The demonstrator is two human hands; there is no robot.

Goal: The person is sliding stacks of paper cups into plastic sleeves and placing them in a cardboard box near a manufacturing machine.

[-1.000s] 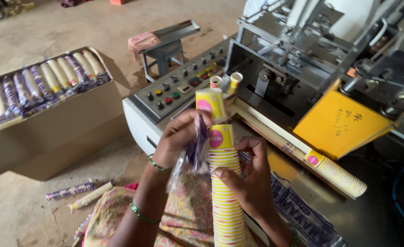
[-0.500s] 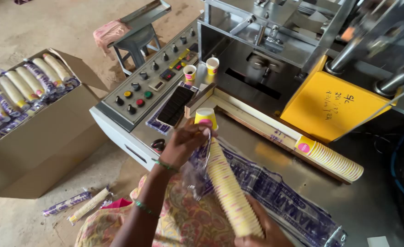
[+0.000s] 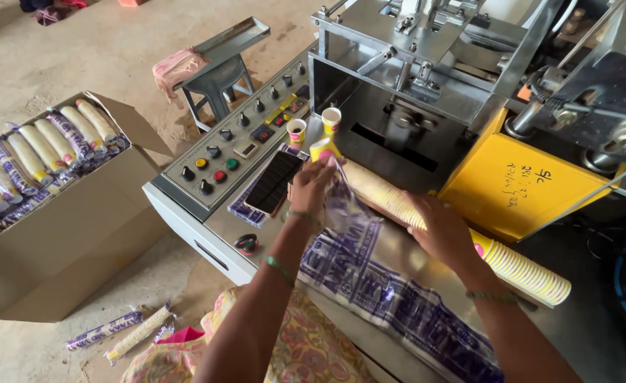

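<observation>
My left hand pinches the open mouth of a clear plastic sleeve with purple print, right at the top end of a long stack of paper cups. Fingers closed on the film. My right hand wraps around the middle of that stack, full grip. Stack lies tilted across the machine's metal table, top end near the control panel. A second cup stack lies just beyond my right wrist. Flat printed sleeves spread on the table under my arms. Two single cups stand upright by the panel. Cardboard box of wrapped stacks sits on the floor, left.
</observation>
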